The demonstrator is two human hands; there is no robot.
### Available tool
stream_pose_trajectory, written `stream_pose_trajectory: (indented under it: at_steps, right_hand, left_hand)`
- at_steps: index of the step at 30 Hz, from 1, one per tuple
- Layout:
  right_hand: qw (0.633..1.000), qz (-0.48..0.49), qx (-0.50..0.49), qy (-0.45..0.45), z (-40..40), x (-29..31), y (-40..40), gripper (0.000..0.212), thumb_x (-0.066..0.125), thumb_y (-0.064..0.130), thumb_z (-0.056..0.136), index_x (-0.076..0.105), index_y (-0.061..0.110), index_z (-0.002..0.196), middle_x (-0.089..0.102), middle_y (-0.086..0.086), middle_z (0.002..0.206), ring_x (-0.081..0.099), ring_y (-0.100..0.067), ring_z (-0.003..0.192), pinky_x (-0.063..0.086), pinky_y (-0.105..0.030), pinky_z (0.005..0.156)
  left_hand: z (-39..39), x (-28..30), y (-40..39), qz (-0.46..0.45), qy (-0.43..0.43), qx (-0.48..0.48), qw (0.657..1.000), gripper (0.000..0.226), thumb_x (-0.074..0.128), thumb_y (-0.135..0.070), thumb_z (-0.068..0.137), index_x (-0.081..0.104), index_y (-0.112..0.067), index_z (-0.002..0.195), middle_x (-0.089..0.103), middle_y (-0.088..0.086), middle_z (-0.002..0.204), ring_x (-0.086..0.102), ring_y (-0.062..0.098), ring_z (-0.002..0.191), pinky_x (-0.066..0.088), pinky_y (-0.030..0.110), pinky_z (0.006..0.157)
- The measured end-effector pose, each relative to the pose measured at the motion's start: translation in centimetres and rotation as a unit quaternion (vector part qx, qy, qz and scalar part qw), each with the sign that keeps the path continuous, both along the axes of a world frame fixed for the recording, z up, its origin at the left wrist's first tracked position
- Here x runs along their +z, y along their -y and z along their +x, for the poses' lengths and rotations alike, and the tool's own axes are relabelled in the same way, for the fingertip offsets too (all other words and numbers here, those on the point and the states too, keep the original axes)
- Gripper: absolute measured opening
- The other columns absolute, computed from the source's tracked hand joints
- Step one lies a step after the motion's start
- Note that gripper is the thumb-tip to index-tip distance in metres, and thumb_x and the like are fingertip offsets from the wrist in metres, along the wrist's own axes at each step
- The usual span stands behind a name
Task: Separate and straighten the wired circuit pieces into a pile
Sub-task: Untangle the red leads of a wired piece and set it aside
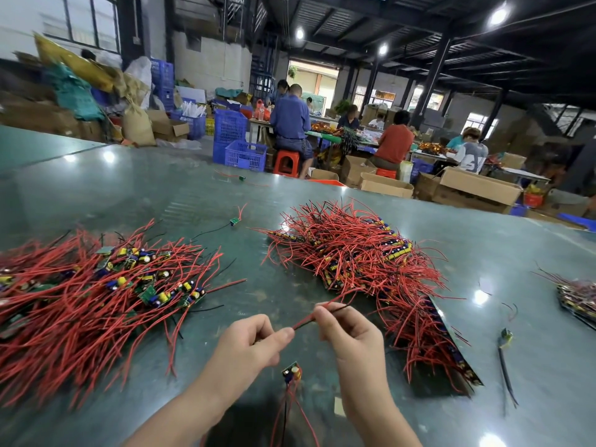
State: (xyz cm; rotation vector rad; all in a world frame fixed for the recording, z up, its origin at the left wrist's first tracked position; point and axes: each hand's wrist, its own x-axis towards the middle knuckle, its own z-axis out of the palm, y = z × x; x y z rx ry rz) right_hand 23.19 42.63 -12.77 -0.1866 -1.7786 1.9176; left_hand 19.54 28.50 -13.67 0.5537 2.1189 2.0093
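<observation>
My left hand [254, 341] and right hand [350, 333] each pinch, between thumb and curled fingers, the red and black wires [304, 321] of one circuit piece, drawn taut between them above the near centre of the table [225, 201]. Its small board [292, 373], green with a red component, hangs just below my hands, with further red and black leads trailing toward me. Left: a loose pile [96, 298] of boards carrying yellow and blue components, red wires fanned outward. Right: a denser heap [361, 256] of boards still joined in rows, wires tangled on top. Stray single pieces [236, 220] lie farther off, and another [505, 337] lies at near right. The surface is dark green, glossy, and reflects ceiling lamps. Far: seated workers [292, 124] at benches, blue crates [237, 143], cardboard boxes [477, 185], a red stool [286, 162].
</observation>
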Motion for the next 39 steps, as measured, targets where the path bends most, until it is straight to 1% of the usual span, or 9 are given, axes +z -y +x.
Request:
stream_pose_trajectory:
  at_steps: [6, 9, 12, 16, 20, 23, 28, 35, 39]
  right_hand:
    - [0.999, -0.015, 0.034, 0.020, -0.2, 0.0, -0.7, 0.013, 0.065, 0.008, 0.084, 0.068, 0.012, 0.072, 0.059, 0.003, 0.060, 0.049, -0.006, 0.055, 0.044, -0.013, 0.056]
    - [0.996, -0.076, 0.048, 0.023, -0.4, -0.1, -0.9, 0.012, 0.061, 0.006, 0.086, 0.067, 0.010, 0.076, 0.063, -0.003, 0.066, 0.057, -0.011, 0.056, 0.051, -0.020, 0.058]
    - [0.986, -0.140, 0.089, 0.028, -0.3, 0.1, -1.0, 0.004, 0.064, 0.011, 0.077, 0.067, 0.010, 0.074, 0.064, -0.005, 0.065, 0.060, -0.011, 0.054, 0.053, -0.021, 0.056]
    - [0.956, -0.238, 0.168, 0.032, -0.1, 0.3, -0.9, 0.007, 0.065, 0.013, 0.070, 0.069, 0.013, 0.066, 0.061, -0.005, 0.064, 0.059, -0.011, 0.051, 0.052, -0.018, 0.052]
    - [0.984, -0.158, 0.070, 0.034, -0.3, -0.1, -1.3, 0.011, 0.061, 0.006, 0.083, 0.067, 0.007, 0.074, 0.063, -0.007, 0.068, 0.060, -0.011, 0.053, 0.053, -0.020, 0.056]
    - [1.000, -0.018, -0.009, 0.010, -0.3, -0.2, -1.6, 0.017, 0.060, 0.001, 0.088, 0.067, 0.008, 0.074, 0.067, -0.005, 0.064, 0.064, -0.012, 0.054, 0.052, -0.019, 0.056]
    - [0.969, 0.224, -0.105, -0.019, -0.3, -0.9, -1.4, 0.024, 0.060, -0.001, 0.087, 0.063, 0.020, 0.074, 0.067, 0.004, 0.066, 0.064, -0.008, 0.053, 0.053, -0.021, 0.057]
    - [0.999, 0.008, -0.033, -0.021, -0.2, 0.0, -1.5, 0.015, 0.057, 0.002, 0.089, 0.064, 0.006, 0.077, 0.063, -0.008, 0.055, 0.054, -0.015, 0.043, 0.044, -0.019, 0.045]
    - [0.991, 0.094, -0.082, -0.052, 0.1, -0.3, -1.1, 0.017, 0.058, 0.001, 0.089, 0.065, 0.010, 0.077, 0.063, -0.007, 0.057, 0.051, -0.009, 0.043, 0.042, -0.017, 0.046]
  left_hand:
    - [-0.3, 0.1, 0.3, -0.020, -0.025, 0.011, 0.999, 0.043, 0.068, -0.027, 0.085, 0.039, -0.012, 0.057, 0.041, -0.007, 0.038, 0.027, 0.003, 0.038, 0.023, 0.018, 0.046]
    - [-0.7, 0.3, 1.0, -0.047, -0.076, 0.019, 0.996, 0.037, 0.061, -0.039, 0.070, 0.038, -0.015, 0.054, 0.037, -0.006, 0.042, 0.028, 0.008, 0.044, 0.024, 0.026, 0.053]
    - [-1.3, 0.3, 1.8, -0.096, -0.136, 0.021, 0.986, 0.037, 0.059, -0.042, 0.071, 0.037, -0.018, 0.053, 0.033, -0.003, 0.048, 0.028, 0.013, 0.049, 0.025, 0.032, 0.056]
    - [-1.5, 0.6, 2.2, -0.079, -0.131, -0.018, 0.988, 0.036, 0.060, -0.040, 0.073, 0.037, -0.022, 0.050, 0.030, -0.005, 0.048, 0.027, 0.013, 0.050, 0.022, 0.034, 0.056]
    - [-1.7, 0.3, 2.3, -0.125, -0.170, 0.001, 0.977, 0.037, 0.054, -0.058, 0.063, 0.040, -0.025, 0.051, 0.033, -0.004, 0.047, 0.028, 0.013, 0.049, 0.025, 0.032, 0.056]
    - [-1.5, 0.0, 2.1, -0.178, -0.203, 0.029, 0.962, 0.035, 0.049, -0.061, 0.062, 0.043, -0.027, 0.056, 0.034, -0.005, 0.046, 0.029, 0.012, 0.050, 0.026, 0.032, 0.056]
    - [-1.5, -0.2, 2.1, -0.208, -0.231, 0.039, 0.950, 0.037, 0.042, -0.066, 0.060, 0.043, -0.029, 0.059, 0.035, -0.004, 0.047, 0.032, 0.011, 0.050, 0.027, 0.032, 0.055]
    - [-1.9, -0.2, 2.3, -0.168, -0.199, 0.022, 0.965, 0.040, 0.047, -0.064, 0.060, 0.041, -0.024, 0.056, 0.033, -0.005, 0.047, 0.030, 0.014, 0.050, 0.027, 0.032, 0.057]
    - [-1.8, -0.4, 2.0, -0.169, -0.183, 0.007, 0.968, 0.042, 0.048, -0.063, 0.060, 0.039, -0.022, 0.055, 0.034, -0.004, 0.047, 0.031, 0.016, 0.050, 0.028, 0.033, 0.058]
